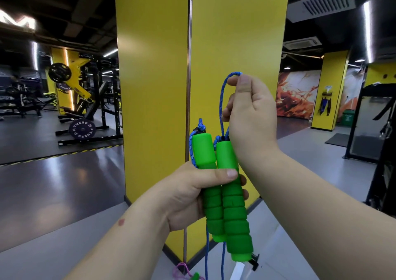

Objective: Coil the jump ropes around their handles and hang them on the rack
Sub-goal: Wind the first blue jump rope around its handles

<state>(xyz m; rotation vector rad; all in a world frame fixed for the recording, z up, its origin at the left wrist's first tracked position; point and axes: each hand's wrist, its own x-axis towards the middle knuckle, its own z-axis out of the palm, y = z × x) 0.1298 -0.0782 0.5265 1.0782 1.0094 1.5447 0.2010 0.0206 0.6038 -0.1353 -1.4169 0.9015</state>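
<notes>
Handles [222, 194] upright in left hand [188, 196] grip, right hand [248, 112] pinching rope [222, 93] above

— What is the person wearing on the arms?
— Nothing that shows. Both forearms come in bare from the lower edge, with no sleeve, cuff or glove in sight.
— Any watch, ring or band?
— None shows on the left hand [188, 191] or the right hand [250, 112].
— Any markings?
— One: a small round reddish spot [121, 222] sits on the left forearm, a little below the wrist.
— And the nails?
— Short and plain; the thumbnails of both hands face the camera, unpainted.
— The rest of the body?
— Out of view.
</notes>
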